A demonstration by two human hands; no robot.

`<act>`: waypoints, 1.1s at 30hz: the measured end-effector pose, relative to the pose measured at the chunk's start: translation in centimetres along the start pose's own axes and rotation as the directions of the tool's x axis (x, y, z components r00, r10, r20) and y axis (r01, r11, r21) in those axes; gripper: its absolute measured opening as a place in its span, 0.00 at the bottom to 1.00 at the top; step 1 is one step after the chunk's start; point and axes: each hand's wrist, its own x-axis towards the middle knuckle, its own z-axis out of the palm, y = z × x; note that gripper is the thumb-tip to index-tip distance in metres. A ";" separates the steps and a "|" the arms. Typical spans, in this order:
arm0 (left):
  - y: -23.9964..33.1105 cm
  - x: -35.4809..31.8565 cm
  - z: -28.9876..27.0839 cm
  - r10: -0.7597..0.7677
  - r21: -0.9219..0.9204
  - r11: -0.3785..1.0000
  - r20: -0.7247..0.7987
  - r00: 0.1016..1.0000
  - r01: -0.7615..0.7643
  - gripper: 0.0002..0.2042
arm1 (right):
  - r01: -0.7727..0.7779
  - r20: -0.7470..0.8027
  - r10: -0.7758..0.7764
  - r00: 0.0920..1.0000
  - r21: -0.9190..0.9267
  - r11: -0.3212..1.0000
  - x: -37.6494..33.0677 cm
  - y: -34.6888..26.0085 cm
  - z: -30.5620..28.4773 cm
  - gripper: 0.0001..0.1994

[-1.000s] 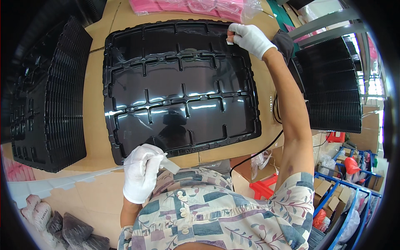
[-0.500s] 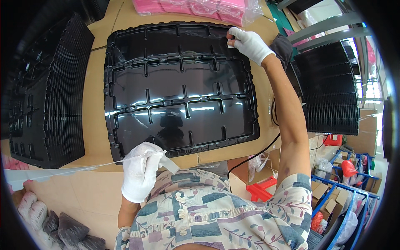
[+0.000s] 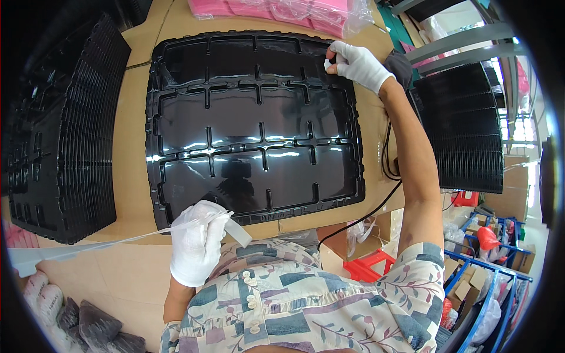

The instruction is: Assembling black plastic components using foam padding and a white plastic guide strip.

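A black moulded plastic tray (image 3: 247, 123) with shallow ribbed compartments lies in front of me. At its far right corner, my right hand (image 3: 362, 69), in a white glove with bare fingertips, pinches a small white piece (image 3: 328, 66). My left hand (image 3: 199, 244), also gloved, is closed near the tray's front left edge. It grips a pale translucent strip (image 3: 238, 233), whose short end sticks out to the right. A long thin band (image 3: 88, 247) of similar material runs from this hand toward the left.
Tall stacks of black trays stand at the left (image 3: 88, 135) and right (image 3: 462, 126). Pink sheets in clear plastic (image 3: 276, 12) lie at the table's far edge. A black cable (image 3: 365, 217) hangs off the front right, above a red stool (image 3: 371, 265). Blue shelving (image 3: 488, 294) is lower right.
My right hand has shifted slightly right and nearer to me, still pinching the white piece. The band left of my left hand now shows wider. My left hand stays almost in place.
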 end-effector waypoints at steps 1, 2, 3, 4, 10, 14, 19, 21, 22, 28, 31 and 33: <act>-0.2 0.0 0.1 0.002 -0.003 1.000 -0.002 1.000 -0.002 0.03 | 0.001 0.000 -0.001 1.000 -0.004 1.000 0.1 0.2 0.1 0.12; -0.4 -0.1 0.1 0.013 0.003 1.000 -0.007 1.000 -0.013 0.03 | 0.004 0.004 -0.004 1.000 0.021 1.000 0.2 0.4 0.2 0.11; -0.4 -0.1 0.2 0.025 0.008 1.000 -0.012 1.000 -0.024 0.03 | 0.008 0.007 -0.008 1.000 0.045 0.999 0.3 0.5 0.3 0.11; -0.4 -0.1 0.1 0.026 0.005 1.000 -0.016 1.000 -0.026 0.03 | 0.010 0.008 -0.010 1.000 0.041 0.999 0.3 0.4 0.3 0.11; -0.2 -0.2 0.1 -0.008 -0.028 1.000 0.007 1.000 0.008 0.03 | -0.059 0.014 0.058 0.998 0.080 0.995 0.6 0.4 0.5 0.04; -0.8 -0.1 0.2 0.062 -0.014 0.998 -0.003 0.998 -0.062 0.03 | 0.019 -0.013 -0.018 1.000 0.069 0.997 0.5 0.8 0.5 0.03; -0.6 -0.1 0.0 0.061 -0.006 0.998 -0.005 0.998 -0.061 0.04 | 0.052 -0.080 -0.057 0.995 -0.061 0.997 0.2 -0.2 0.7 0.04; -0.5 0.0 -0.1 0.037 -0.007 0.999 0.016 0.999 -0.037 0.03 | 0.143 -0.122 -0.163 0.979 -0.158 0.977 0.1 0.0 0.9 0.04; -0.3 0.1 -0.1 0.035 -0.008 0.999 0.015 0.999 -0.035 0.03 | 0.144 -0.119 -0.163 0.979 -0.157 0.977 0.1 0.2 1.1 0.04; -0.5 0.3 -0.6 0.090 0.010 0.996 0.087 0.992 -0.091 0.03 | 0.157 -0.092 -0.219 0.971 -0.445 0.882 -0.6 -0.1 1.3 0.05; -0.5 0.3 -0.5 0.094 0.002 0.995 0.079 0.992 -0.095 0.03 | 0.214 -0.050 -0.244 0.969 -0.329 0.920 0.2 0.5 0.7 0.04; -0.3 0.2 -0.5 0.054 0.026 0.998 0.046 0.998 -0.055 0.00 | 0.201 -0.061 -0.243 0.968 -0.393 0.897 0.0 -0.2 1.0 0.04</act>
